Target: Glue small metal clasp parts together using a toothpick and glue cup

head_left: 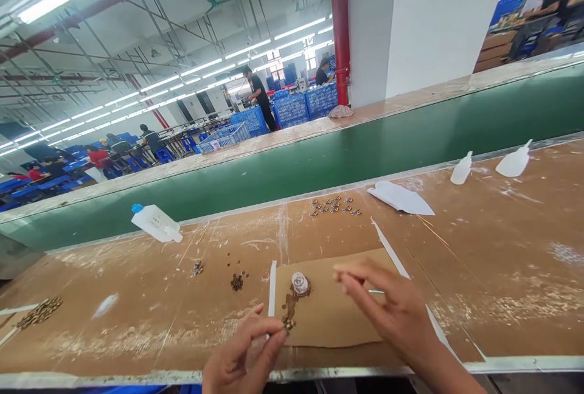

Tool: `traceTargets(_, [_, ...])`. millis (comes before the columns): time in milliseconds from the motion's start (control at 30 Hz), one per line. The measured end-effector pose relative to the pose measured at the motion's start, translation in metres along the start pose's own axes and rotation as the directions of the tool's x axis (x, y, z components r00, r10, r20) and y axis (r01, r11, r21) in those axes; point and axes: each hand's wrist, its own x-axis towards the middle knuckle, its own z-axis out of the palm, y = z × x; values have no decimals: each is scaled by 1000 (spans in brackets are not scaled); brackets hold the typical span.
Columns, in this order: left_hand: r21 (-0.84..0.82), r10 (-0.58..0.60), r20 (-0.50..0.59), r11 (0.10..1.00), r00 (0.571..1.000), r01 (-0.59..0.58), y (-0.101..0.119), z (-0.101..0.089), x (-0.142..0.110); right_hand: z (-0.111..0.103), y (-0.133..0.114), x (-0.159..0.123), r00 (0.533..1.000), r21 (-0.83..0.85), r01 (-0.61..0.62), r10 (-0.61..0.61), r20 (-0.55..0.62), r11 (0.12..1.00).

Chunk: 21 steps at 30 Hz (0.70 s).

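Observation:
My left hand (244, 354) sits at the table's near edge, fingers pinched on a tiny dark part (289, 324) at the left rim of a brown cardboard sheet (340, 315). My right hand (392, 312) hovers over that sheet with fingers together, holding a thin metal pin (376, 291). A small whitish blob of glue (300, 284) with a brown smear lies on the cardboard between the two hands.
Small dark parts (236, 283) lie left of the cardboard, blue-tipped parts (334, 205) farther back. A white bottle with blue cap (155, 223) lies on its side. Squeeze bottles (462, 169) and white paper (401, 198) lie right. A green conveyor belt (319, 157) runs behind.

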Motion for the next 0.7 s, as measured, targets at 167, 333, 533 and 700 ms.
traceTargets(167, [-74, -130, 160, 987, 979, 143, -19, 14, 88, 34, 70, 38, 928, -14, -360, 356, -110, 933])
traceTargets(333, [-61, -103, 288, 990, 952, 126, -46, 64, 173, 57, 115, 37, 942, -76, -319, 307, -135, 945])
traceTargets(533, [16, -95, 356, 995, 930, 96, -77, 128, 225, 54, 125, 32, 951, -195, -288, 256, -172, 938])
traceTargets(700, [148, -152, 420, 984, 895, 98, -91, 157, 246, 61, 133, 34, 960, -220, -248, 209, -187, 943])
